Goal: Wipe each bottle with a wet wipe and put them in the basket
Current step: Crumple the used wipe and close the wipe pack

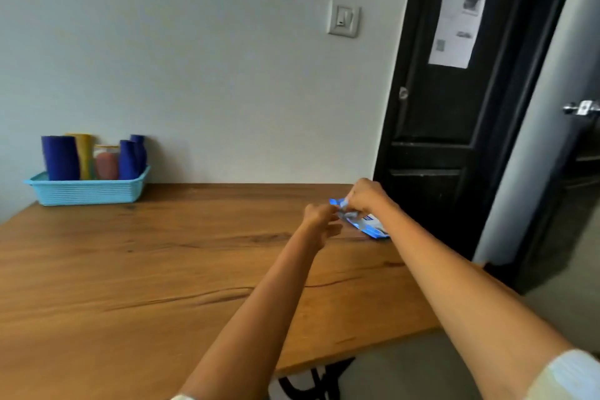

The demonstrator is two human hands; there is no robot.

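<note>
The worktop [162,269] carries one light-blue basket [87,193] at its far left corner, against the wall. Five bottles [60,157] stand upright in it: three dark blue, one yellow, one pinkish. None is left outside. One blue wipe pack [367,224] lies at the far right edge, long axis running right and toward the person, well apart from the basket. Both hands meet over its near-left end. The right hand [365,195] pinches the pack's flap; the left hand [321,221], fingers curled, seems to pinch something at the opening, though I cannot tell what.
</note>
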